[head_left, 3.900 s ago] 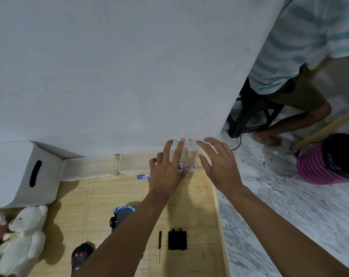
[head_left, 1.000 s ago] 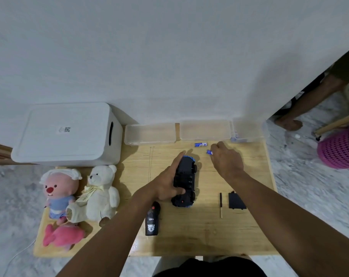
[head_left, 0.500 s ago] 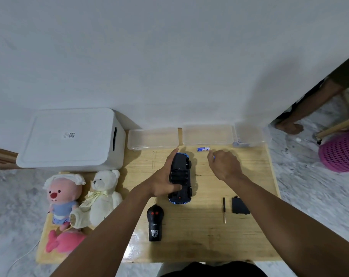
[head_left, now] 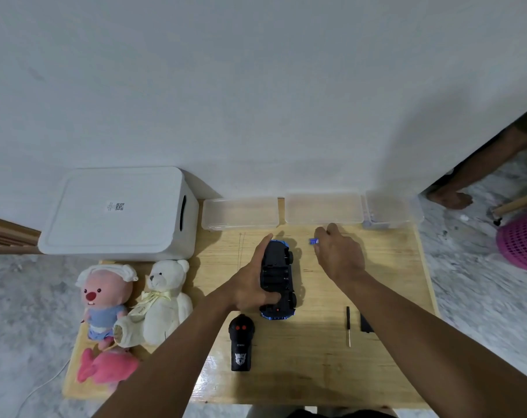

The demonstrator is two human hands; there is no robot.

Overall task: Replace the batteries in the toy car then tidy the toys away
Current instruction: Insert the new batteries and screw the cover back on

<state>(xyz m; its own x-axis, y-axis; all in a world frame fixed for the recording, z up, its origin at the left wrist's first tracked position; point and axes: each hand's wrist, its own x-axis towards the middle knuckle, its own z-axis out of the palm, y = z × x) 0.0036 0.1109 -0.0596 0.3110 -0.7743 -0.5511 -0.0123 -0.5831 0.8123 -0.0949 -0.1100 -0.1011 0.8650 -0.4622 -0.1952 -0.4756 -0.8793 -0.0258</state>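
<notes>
Centre frame: car (head_left: pixel 278 273) flipped, bay open, left hand (head_left: pixel 250 286) clamped on it. Right hand (head_left: pixel 340 256) pinches battery (head_left: pixel 312 241) above-right. Cover (head_left: pixel 366 324) off, lower right. Pending: fit batteries, refit cover, tidy plush toys (head_left: pixel 162 300).

Clearances about the toy car (head_left: pixel 278 276): 12 o'clock, clear boxes (head_left: pixel 239 213) blocked you along the wall; 9 o'clock, plush toys (head_left: pixel 165 300); 6 o'clock, remote (head_left: pixel 241 342); 4 o'clock, screwdriver (head_left: pixel 348 325) and black cover (head_left: pixel 366 324). You had bare tabletop (head_left: pixel 392 267) at 3 o'clock.

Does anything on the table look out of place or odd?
The car lies upside down, its battery bay open; the cover lies apart beside the screwdriver. Nothing looks spilled or damaged.
</notes>
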